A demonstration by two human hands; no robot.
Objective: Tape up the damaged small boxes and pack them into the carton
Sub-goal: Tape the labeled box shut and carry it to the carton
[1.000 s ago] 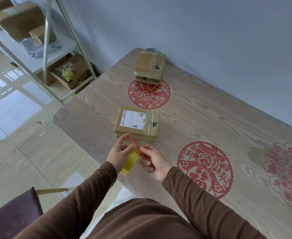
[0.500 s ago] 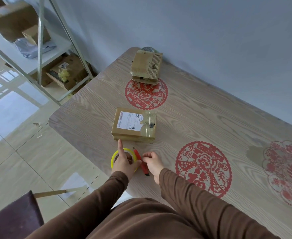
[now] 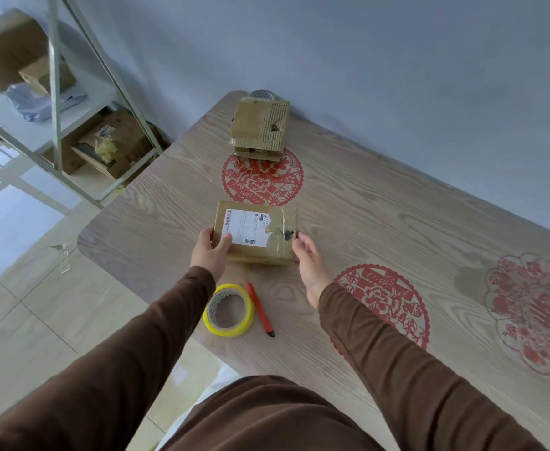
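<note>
My left hand [image 3: 211, 252] has hold of the near box [image 3: 256, 232] at its left end, thumb on top over the label's corner and fingers round the side; my right hand [image 3: 309, 260] is spread open at the box's right end, fingertips just at the corner, and I can't tell whether they are touching it or a shade off. The box sits flat on the table [image 3: 381, 222], near the left edge and a little in from the near edge. Between it and the near edge lie the tape [image 3: 229, 310] and the red knife [image 3: 260, 309], side by side, both let go. By my reckoning I'm at the step of taking up this box to look it over and turn it for taping; next I need the right hand to close on its end, then lift or turn it so the torn patch by the label and the dark hole face me. The second box [image 3: 260, 128], ragged at its near side, waits by the far left corner against the wall. The carton I can't pick out anywhere on the table; boxes on the shelf [image 3: 55, 102] to the left are blurred. Something round behind the second box is mostly hidden.
</note>
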